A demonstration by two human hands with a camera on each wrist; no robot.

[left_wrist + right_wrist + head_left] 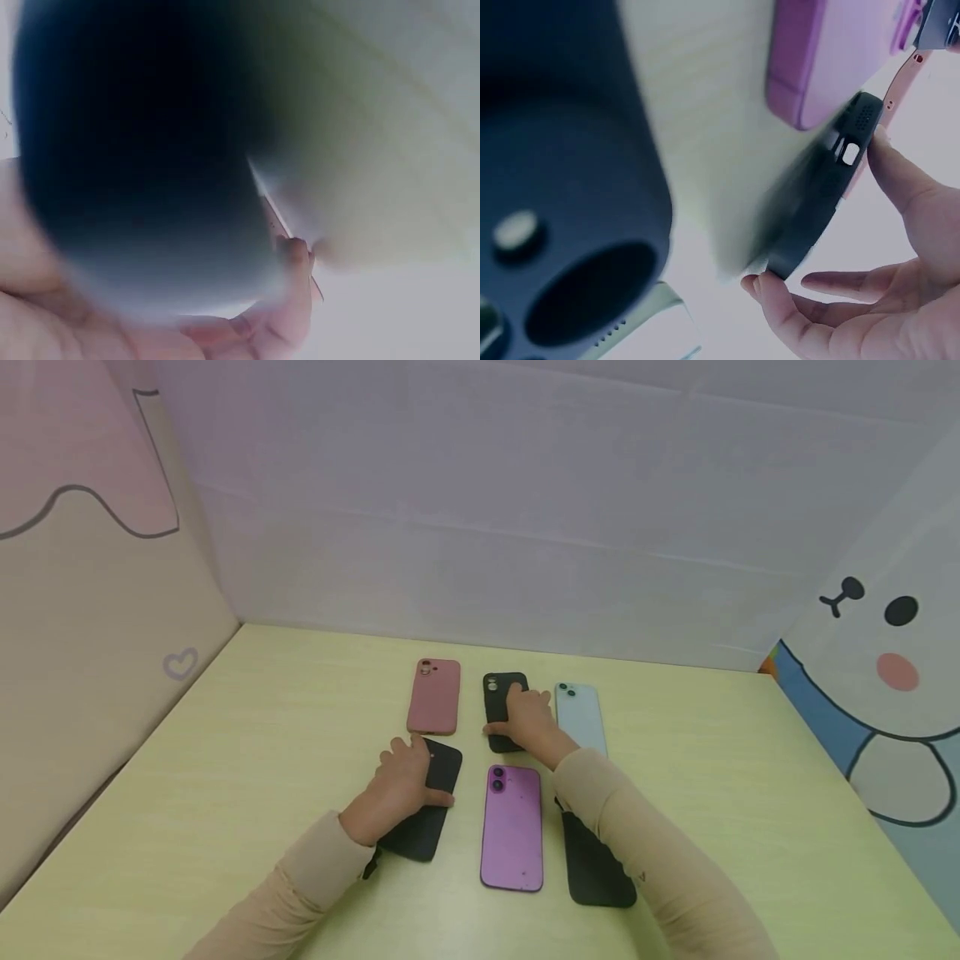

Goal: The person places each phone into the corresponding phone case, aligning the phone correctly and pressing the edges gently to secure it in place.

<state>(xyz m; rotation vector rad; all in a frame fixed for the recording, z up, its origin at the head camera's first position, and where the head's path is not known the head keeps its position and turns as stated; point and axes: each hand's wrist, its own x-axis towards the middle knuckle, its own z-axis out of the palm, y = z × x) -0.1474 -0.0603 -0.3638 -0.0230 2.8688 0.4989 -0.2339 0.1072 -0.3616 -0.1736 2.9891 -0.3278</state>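
My left hand (401, 781) spans a black phone-shaped slab (422, 837), its thumb along the right edge and fingers over the far left part. A blurred dark shape (142, 150) fills much of the left wrist view, with curled fingers (289, 315) below it. My right hand (531, 718) holds a black phone case (498, 706) by its two long sides. In the right wrist view, thumb and fingertips pinch that case (817, 199), whose lower edge shows a port cutout. A pink phone case (433, 697) lies just beyond the left hand.
Nearest me in the middle is a purple phone (512, 831). A light blue phone (580, 718) lies right of the right hand, partly behind the sleeve. Under the right forearm is another black case (596, 868). The pale yellow table (300, 693) meets a fabric wall (480, 527) at the back.
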